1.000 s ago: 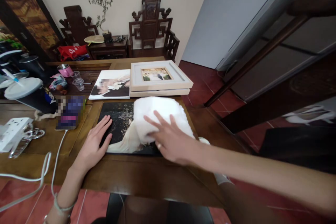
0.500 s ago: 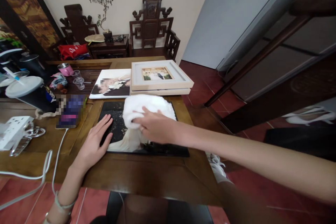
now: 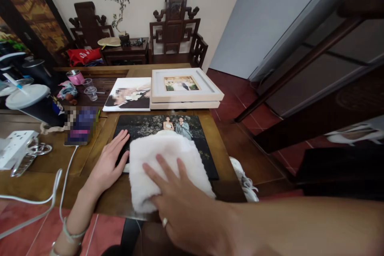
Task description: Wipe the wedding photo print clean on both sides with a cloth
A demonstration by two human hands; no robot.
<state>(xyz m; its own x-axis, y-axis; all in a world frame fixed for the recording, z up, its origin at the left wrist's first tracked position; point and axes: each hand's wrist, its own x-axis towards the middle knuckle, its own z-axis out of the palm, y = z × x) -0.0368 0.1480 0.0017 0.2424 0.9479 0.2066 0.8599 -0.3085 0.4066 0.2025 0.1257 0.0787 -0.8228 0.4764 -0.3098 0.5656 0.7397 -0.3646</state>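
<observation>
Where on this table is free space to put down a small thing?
Bare wood lies between the phone and the left hand, and in a narrow strip right of the dark print. The far side is crowded: stacked frames, canvas print, cups.

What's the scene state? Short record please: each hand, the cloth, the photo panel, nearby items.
left hand: flat, fingers spread, on the left edge of the dark rectangular photo panel
right hand: open, palm down on the white fluffy cloth
cloth: covers the panel's near part, reaches past its near edge
panel: lies flat on the brown wooden table; far part uncovered
behind panel: two stacked pale wooden picture frames; unframed photo print to their left
far left: white power strip
</observation>
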